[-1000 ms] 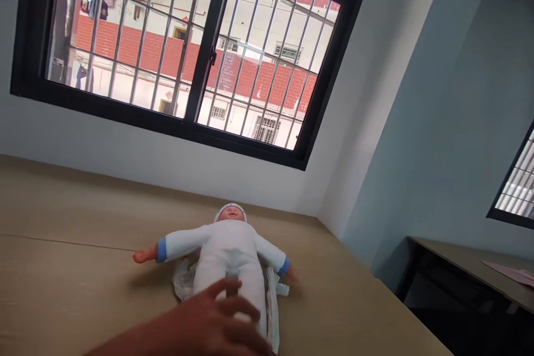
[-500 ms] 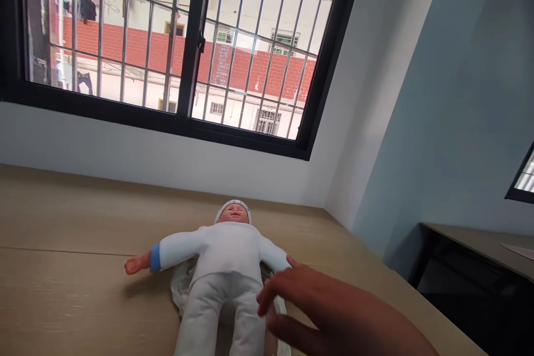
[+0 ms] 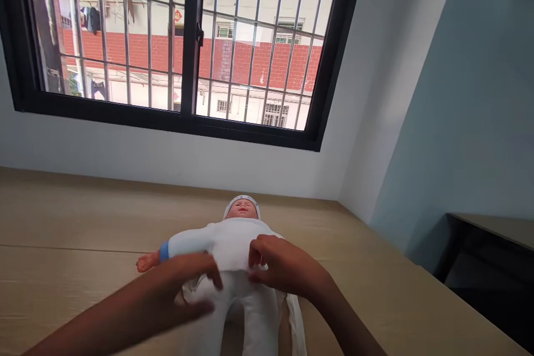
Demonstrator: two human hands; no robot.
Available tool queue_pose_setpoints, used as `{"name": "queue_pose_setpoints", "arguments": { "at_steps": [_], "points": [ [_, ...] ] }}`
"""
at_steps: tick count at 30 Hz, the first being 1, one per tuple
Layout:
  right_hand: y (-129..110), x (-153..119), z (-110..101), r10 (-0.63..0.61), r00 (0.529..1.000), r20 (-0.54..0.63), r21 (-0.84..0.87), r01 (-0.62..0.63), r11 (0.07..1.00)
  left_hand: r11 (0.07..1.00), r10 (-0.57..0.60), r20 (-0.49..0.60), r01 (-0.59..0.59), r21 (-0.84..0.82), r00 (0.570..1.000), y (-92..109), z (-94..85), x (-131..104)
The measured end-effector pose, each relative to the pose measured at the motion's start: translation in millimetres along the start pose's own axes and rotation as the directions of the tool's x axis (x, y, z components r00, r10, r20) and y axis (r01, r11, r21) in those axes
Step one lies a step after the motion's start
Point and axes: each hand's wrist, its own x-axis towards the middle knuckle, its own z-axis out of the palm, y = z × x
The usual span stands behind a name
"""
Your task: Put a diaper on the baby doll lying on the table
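A baby doll point(image 3: 242, 210) lies on its back on the wooden table, head toward the window. It wears a white patterned cap, a white long-sleeved shirt point(image 3: 233, 239) with a blue cuff, and white trousers point(image 3: 261, 320). Over the doll's hip on the left is my left hand point(image 3: 194, 283), fingers bent and thumb apart, holding nothing. My right hand point(image 3: 279, 264) hovers at the shirt's lower edge, its fingers curled with a small gap to the thumb; whether it touches the cloth is unclear. This hand hides the doll's arm on that side.
White cloth point(image 3: 295, 317) lies beside and partly under the doll. The wooden table point(image 3: 75, 211) reaches to the wall below a barred window point(image 3: 183, 122). A second, dark-sided table point(image 3: 492, 256) stands at the right.
My left hand has come into view from the lower left. My right hand has moved up and left to the doll's waist. The view has shifted slightly.
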Motion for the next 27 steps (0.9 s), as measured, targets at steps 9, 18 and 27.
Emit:
{"name": "queue_pose_setpoints", "arguments": {
  "at_steps": [9, 18, 27],
  "points": [
    [5.8, 4.8, 5.9, -0.057, 0.998, -0.008, 0.012, 0.057, 0.998, 0.999, -0.019, 0.037, 0.018, 0.038, 0.999, 7.3, 4.9, 67.0],
    [2.8, -3.1, -5.5, -0.063, 0.998, -0.004, -0.036, 0.063, 0.997, 0.991, -0.034, 0.015, 0.036, -0.132, 0.999, -18.4, -1.5, 62.2],
    [2.2, -6.5, -14.6, -0.054, 0.989, -0.14, -0.051, 0.047, 0.998, 0.969, 0.008, -0.083, -0.029, -0.244, 0.997, -11.9, -8.4, 64.6]
  ]
}}
